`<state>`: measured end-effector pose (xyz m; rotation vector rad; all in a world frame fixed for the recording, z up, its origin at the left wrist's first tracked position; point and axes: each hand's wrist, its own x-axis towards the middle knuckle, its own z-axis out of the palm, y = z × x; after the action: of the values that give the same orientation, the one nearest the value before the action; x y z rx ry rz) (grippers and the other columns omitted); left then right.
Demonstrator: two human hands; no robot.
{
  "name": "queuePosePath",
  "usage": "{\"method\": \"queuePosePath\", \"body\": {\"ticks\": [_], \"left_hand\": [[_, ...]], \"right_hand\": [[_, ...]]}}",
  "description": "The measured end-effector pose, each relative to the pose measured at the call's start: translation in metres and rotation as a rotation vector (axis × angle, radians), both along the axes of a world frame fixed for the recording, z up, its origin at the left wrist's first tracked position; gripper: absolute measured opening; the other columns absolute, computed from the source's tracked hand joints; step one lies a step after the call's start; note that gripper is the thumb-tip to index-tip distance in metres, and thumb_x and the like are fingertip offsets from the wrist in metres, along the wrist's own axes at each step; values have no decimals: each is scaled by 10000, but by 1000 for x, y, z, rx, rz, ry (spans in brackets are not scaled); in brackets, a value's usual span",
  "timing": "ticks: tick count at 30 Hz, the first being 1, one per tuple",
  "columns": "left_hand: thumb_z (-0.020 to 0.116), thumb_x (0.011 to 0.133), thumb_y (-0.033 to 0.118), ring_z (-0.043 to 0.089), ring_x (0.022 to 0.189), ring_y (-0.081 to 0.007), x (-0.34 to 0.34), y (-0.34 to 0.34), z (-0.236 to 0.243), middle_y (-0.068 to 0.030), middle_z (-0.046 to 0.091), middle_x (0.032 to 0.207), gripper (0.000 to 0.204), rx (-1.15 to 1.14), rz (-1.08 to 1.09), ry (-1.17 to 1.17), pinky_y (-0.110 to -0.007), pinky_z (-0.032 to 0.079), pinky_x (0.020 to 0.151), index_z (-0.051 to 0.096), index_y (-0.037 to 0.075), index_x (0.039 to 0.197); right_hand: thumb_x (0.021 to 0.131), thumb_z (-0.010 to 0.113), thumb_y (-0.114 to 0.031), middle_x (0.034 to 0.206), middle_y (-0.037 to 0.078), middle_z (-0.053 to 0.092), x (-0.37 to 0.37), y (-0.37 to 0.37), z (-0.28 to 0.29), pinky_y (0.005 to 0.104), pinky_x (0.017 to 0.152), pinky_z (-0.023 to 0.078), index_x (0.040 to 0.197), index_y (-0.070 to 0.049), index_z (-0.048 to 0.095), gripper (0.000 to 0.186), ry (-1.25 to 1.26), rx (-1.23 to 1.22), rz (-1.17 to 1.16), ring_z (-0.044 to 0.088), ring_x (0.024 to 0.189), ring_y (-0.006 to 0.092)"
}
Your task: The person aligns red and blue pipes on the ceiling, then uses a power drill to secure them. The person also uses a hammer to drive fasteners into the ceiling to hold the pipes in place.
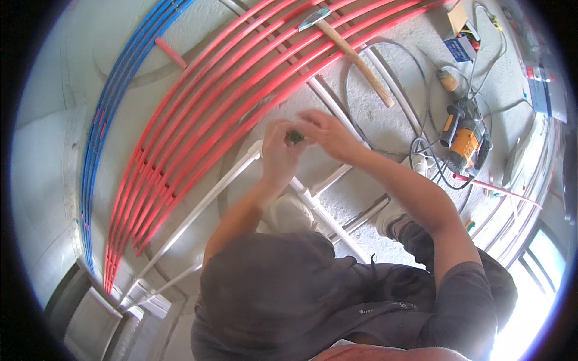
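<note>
My left hand (pixel 280 150) is raised over the floor with its fingers curled round a small dark green thing (pixel 295 137), too small and blurred to name. My right hand (pixel 330 137) meets it from the right, its fingers at the top of the green thing and smeared by motion, so their grip cannot be made out. Just left of my left hand is the elbow end of a white pipe (pixel 255 150). Below the hands, another white pipe (pixel 313 204) runs between my shoes.
Red pipes (pixel 241 102) sweep across the floor ahead, with a hammer (pixel 355 57) lying over them. Blue pipes (pixel 114 90) follow at the far left. An orange-black power tool (pixel 465 144), its grey cable (pixel 428 102) and an open box (pixel 460 45) sit at the right.
</note>
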<state>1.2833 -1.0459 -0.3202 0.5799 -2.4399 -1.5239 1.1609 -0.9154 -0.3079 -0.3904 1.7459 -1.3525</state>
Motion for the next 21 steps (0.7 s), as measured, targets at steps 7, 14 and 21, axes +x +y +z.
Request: {"method": "queuePosePath", "body": {"ticks": [7,14,21], "left_hand": [[741,806,-122,672,983,-189,3,-9,4,-111,666,1111,416,930,294,90,-332,553,888,602,8,1176],[664,836,-136,683,992,-206,21,-17,-15,-121,692,1067,344,1194,366,69,-338,549,913,611,-27,1158],[678,761,-111,678,947,-205,30,-5,-12,-144,702,1010,291,977,426,-13,-316,528,859,641,-75,1047]], "right_hand": [[968,729,-254,1002,84,733,-1,-9,-2,319,810,551,1154,31,699,341,-38,-48,12,678,893,148],[990,699,-268,1016,76,705,21,-6,-25,299,766,547,1188,11,703,342,-201,-144,46,660,860,145],[1024,649,-232,1089,91,649,46,-8,-23,280,718,532,1231,4,703,319,-93,-90,-56,642,859,135]]}}
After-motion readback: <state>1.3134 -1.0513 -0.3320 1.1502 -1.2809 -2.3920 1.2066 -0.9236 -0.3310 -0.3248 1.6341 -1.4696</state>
